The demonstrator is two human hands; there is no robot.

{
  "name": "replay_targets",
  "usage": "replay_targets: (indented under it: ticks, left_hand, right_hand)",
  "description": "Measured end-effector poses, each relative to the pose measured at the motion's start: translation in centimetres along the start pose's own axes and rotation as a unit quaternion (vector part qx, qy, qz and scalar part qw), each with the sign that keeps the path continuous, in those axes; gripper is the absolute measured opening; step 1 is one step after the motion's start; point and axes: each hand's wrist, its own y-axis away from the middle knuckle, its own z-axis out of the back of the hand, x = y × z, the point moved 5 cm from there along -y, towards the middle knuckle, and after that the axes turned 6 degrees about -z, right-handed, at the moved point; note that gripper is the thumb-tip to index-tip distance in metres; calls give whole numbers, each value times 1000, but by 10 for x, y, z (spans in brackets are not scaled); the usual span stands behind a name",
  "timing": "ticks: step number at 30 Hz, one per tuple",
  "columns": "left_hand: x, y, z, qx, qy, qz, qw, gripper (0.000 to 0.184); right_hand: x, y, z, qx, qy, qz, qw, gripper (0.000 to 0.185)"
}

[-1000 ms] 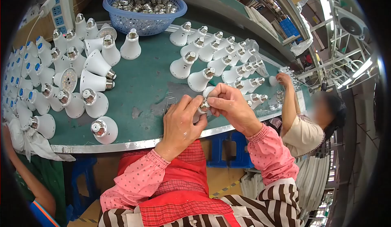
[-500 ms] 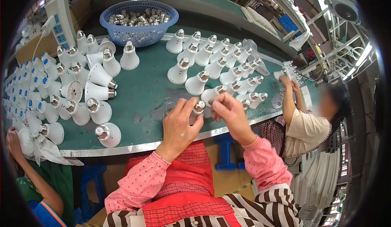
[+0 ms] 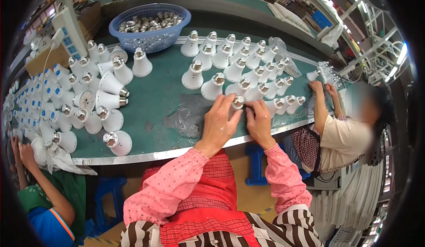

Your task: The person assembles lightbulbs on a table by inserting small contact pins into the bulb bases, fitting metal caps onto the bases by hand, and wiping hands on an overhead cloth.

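Observation:
My left hand (image 3: 220,122) is wrapped around a white light bulb (image 3: 237,103), which stands upright near the table's front edge with its metal screw cap up. Most of the bulb's body is hidden behind my fingers and thumb. Close by its right side is my right hand (image 3: 260,121), its fingers bent and pressed together; what they hold, if anything, is hidden. Just behind both hands, rows of upright white bulbs (image 3: 213,87) with silver caps cover the right part of the green table (image 3: 159,92).
At the back stands a blue basket (image 3: 150,41) full of metal caps. Many bulbs (image 3: 110,119) fill the left side, some lying down, some blue-topped. A co-worker (image 3: 338,134) handles bulbs at right; another person's hands (image 3: 24,154) show at left beside a white cloth bag (image 3: 46,152).
Both hands have moved right along the table with the bulb, closer to the standing rows. My right hand has come down from above to beside the bulb. The view has shifted slightly.

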Motion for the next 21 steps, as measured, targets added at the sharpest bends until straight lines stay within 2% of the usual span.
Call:
replay_targets:
  ticks: [1,3,6,7,8,11,13,16,21]
  left_hand:
    - [2,-3,-6,-4,2,-22,1000,46]
    - [5,-1,-15,4,31,-9,999,48]
    - [-15,9,6,19,15,-1,1000,48]
    - [-22,16,16,31,6,4,999,46]
    - [-29,25,27,37,-11,-1,999,29]
    - [-40,50,51,130,-17,-20,991,12]
    - [-47,56,67,154,-5,7,988,11]
    - [-47,61,87,144,11,31,989,14]
    - [-38,64,117,102,21,57,993,13]
  right_hand:
    - [-8,-2,1,-6,-15,-18,1000,13]
    - [-15,0,10,-55,-64,-75,994,11]
    - [10,6,31,-90,-155,-125,976,7]
    - [26,3,33,-63,-160,-101,980,7]
    - [46,1,33,-36,-165,-79,982,8]
    - [95,-13,11,71,-124,22,989,10]
    - [123,-24,-17,150,-91,83,981,10]
    - [134,-38,-66,158,-45,185,969,11]
    - [141,-50,-106,193,52,270,942,9]
